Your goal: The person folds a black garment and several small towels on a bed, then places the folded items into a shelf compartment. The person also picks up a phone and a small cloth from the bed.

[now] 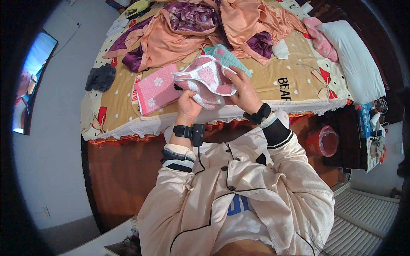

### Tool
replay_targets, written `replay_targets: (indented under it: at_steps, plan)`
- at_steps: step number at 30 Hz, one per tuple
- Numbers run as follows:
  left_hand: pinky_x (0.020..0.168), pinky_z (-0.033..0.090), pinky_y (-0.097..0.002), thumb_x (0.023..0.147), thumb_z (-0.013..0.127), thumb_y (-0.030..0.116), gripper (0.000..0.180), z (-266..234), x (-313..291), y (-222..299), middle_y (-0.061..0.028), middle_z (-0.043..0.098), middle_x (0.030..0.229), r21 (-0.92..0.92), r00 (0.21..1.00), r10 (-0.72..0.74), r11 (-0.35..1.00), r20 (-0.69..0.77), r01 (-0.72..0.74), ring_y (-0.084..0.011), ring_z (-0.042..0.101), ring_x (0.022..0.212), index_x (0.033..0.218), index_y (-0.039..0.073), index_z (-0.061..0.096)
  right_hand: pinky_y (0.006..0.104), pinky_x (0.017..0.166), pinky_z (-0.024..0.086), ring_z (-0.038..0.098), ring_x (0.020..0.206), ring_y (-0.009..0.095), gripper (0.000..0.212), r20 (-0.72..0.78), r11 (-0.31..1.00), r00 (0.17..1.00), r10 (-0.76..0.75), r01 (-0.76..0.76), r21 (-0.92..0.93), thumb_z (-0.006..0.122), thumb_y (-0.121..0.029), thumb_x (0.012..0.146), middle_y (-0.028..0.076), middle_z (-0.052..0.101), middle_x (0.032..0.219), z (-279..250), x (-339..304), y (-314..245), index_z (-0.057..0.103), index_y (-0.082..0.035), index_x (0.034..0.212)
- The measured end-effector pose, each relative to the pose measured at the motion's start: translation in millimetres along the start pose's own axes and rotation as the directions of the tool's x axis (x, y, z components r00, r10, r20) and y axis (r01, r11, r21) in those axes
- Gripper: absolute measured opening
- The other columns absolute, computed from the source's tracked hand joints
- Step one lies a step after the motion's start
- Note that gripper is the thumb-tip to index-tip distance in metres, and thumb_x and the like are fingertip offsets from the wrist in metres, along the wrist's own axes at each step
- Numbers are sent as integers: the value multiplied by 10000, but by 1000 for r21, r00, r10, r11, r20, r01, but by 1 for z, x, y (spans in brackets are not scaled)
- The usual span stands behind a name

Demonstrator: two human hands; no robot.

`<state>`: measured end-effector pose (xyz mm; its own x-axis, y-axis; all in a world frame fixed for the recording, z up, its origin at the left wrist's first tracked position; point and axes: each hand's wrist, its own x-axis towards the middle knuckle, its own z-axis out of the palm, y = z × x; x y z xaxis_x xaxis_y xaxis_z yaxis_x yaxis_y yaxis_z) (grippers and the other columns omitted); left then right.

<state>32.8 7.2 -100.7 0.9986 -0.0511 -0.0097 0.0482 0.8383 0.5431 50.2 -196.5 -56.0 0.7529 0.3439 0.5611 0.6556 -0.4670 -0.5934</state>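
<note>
Left hand (189,106) clamped on the lower left of a pink-and-white garment (207,70); right hand (247,91) gripping its right edge. Garment is up between both hands, over the bed's (273,81) near edge. Behind it: folded pink cloth (156,88) left, green cloth (239,62) right. Farther back: rumpled orange-and-purple silky fabric (171,42).
</note>
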Motion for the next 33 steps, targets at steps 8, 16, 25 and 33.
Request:
replay_targets:
  at_steps: [8, 16, 25, 33]
  plan:
    - [1041, 277, -446, 665, 446, 57, 527, 0, -2, -3, -124, 494, 1192, 46, 998, -50, 998, 34, 49, -288, 430, 1160, 1184, -31, 428, 384, 921, 388, 428, 1115, 351, 477, -102, 978, 981, -164, 148, -147, 682, -68, 656, 185, 399, 1248, 2, -2, 7, 545, -107, 1111]
    - [1042, 278, -444, 640, 455, 65, 552, -14, -2, 0, -114, 507, 1201, 28, 990, -89, 996, 113, 87, -287, 448, 1154, 1185, -25, 443, 308, 829, 413, 486, 1006, 175, 391, 47, 908, 994, 99, -110, 403, 700, -105, 731, 92, 461, 1191, 7, -8, 35, 518, -77, 1075]
    - [1024, 302, -417, 641, 452, 36, 526, -20, -1, 1, -88, 533, 1166, 124, 994, -26, 992, 109, 12, -257, 469, 1128, 1165, 3, 476, 286, 829, 414, 489, 969, 134, 364, 217, 586, 915, 341, -387, 712, 656, -46, 753, 37, 518, 1059, 2, -6, 31, 488, -45, 1076]
    - [990, 355, -404, 680, 492, 98, 491, 0, -18, 11, -109, 543, 1160, 241, 986, -165, 958, 26, 153, -252, 491, 1116, 1153, -32, 485, 300, 897, 383, 467, 1059, 156, 221, 352, 657, 908, -226, -124, 743, 538, -10, 803, 54, 535, 1136, -26, 3, -16, 514, -17, 1023]
